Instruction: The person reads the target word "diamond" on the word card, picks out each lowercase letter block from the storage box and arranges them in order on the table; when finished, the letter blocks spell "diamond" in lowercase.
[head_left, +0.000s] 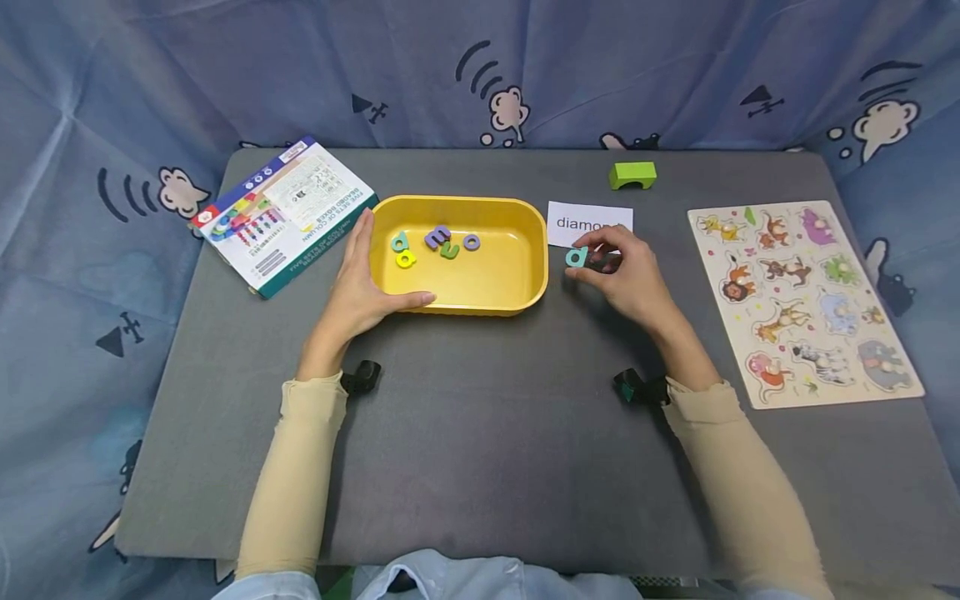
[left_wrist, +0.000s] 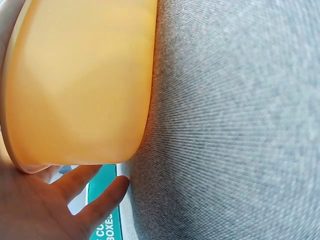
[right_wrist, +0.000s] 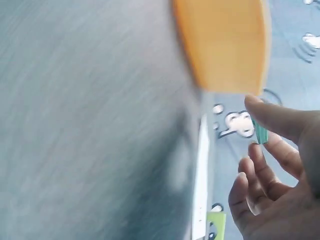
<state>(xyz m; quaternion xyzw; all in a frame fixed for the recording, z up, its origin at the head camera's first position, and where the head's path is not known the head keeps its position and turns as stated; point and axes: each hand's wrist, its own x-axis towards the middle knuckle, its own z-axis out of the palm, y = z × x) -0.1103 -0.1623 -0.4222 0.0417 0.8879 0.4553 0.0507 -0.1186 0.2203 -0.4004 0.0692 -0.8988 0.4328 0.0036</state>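
Observation:
A yellow tray stands on the table with several small plastic letters inside. Among them are a purple m, a purple o, a green letter, a teal letter and a yellow letter. My left hand holds the tray's left end, thumb on the near rim and fingers along the side wall. My right hand pinches another teal letter, either a or d, between thumb and finger. It hovers right of the tray, covering the end of a white card that reads "diamon".
Left of the tray lies a printed box, tilted at an angle. A green arched block sits at the back. To the right is a wooden animal puzzle board. Patterned blue cloth hangs behind the grey table.

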